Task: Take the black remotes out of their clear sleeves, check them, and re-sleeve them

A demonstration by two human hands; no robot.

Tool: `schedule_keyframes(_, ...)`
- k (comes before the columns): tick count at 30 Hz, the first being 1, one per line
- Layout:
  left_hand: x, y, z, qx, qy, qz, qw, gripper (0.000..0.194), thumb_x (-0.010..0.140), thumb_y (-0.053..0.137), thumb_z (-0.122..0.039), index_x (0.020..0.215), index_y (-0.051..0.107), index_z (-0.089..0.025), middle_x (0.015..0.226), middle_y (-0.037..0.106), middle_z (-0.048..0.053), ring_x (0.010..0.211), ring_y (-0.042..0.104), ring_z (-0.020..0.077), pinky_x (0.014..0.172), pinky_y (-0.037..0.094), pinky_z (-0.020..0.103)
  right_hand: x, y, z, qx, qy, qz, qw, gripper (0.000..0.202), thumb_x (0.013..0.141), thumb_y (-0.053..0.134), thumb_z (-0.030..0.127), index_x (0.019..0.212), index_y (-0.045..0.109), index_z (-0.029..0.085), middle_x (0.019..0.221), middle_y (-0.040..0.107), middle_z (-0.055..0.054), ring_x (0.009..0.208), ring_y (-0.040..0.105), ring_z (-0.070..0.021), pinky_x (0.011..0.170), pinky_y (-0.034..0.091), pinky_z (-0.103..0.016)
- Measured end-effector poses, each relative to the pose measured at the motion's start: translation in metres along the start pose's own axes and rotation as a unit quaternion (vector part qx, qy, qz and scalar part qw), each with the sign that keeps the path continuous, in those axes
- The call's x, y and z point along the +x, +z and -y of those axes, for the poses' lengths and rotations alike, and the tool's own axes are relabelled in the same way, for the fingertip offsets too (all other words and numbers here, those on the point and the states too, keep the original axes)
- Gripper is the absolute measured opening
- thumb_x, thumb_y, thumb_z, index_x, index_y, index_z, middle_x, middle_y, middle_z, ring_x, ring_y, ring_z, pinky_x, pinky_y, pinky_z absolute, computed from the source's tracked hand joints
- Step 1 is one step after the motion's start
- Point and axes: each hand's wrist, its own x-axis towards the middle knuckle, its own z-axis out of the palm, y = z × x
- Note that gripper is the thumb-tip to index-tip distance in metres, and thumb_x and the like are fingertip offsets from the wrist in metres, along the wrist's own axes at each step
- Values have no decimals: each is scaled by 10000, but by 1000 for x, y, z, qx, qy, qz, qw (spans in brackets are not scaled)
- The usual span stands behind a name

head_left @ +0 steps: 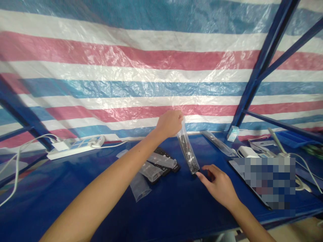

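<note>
My left hand (170,123) is closed on the top end of a clear plastic sleeve (188,149) with a black, dotted strip inside. The sleeve slants down toward the blue table. Near its lower end is my right hand (218,183), thumb and fingers apart, with the thumb close to the sleeve's bottom; whether they touch is unclear. Left of the sleeve lie black strips (165,159) and more clear sleeves (151,170), partly hidden behind my left forearm. Another sleeved strip (219,144) lies at the back right.
A white power strip (75,148) with cables sits at the left back. On the right are a partly pixelated tablet-like device (252,181), a small box (232,133), a white adapter (248,152), cables and a blue tray (292,138). Blue metal bars (259,72) rise before striped sheeting.
</note>
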Motion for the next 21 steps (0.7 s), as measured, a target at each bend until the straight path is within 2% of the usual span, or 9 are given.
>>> schedule_keyframes(5, -1, -21, -14, -3, 24, -40, 999, 195, 841, 448, -194, 708, 589, -173, 694, 604, 31, 683, 538, 170, 681, 400, 304, 0, 6, 6, -66, -10, 37, 997, 390, 781, 555, 591, 874, 646, 223, 758, 623, -19, 545, 573, -141, 519, 400, -258)
schedule_keyframes(9, 0, -37, -18, -27, 41, -60, 997, 188, 842, 454, -198, 715, 590, -173, 679, 584, 8, 655, 504, 145, 691, 393, 295, 4, 6, 6, -46, -6, 71, 996, 298, 795, 557, 514, 860, 644, 237, 741, 629, -12, 598, 593, -158, 546, 401, -261)
schedule_keyframes(14, -2, -49, -15, -52, 44, -74, 995, 165, 825, 483, -181, 706, 596, -162, 688, 583, 2, 677, 508, 134, 725, 401, 294, 7, 8, 11, -36, 8, 98, 994, 281, 787, 563, 484, 898, 650, 241, 781, 642, -15, 637, 599, -167, 566, 397, -265)
schedule_keyframes(18, -4, -56, -12, -68, 45, -70, 994, 157, 822, 487, -166, 716, 602, -157, 713, 600, 7, 714, 534, 141, 753, 413, 305, 9, 11, 17, -50, 2, 96, 994, 246, 785, 555, 454, 820, 643, 227, 754, 645, -18, 614, 591, -160, 557, 380, -258)
schedule_keyframes(21, -2, -74, 4, -112, 32, -125, 985, 128, 815, 512, -174, 736, 612, -159, 713, 606, 6, 734, 551, 142, 764, 422, 300, 10, 9, 16, -36, 9, 95, 995, 225, 782, 548, 430, 768, 641, 225, 709, 640, -17, 632, 596, -167, 548, 377, -251)
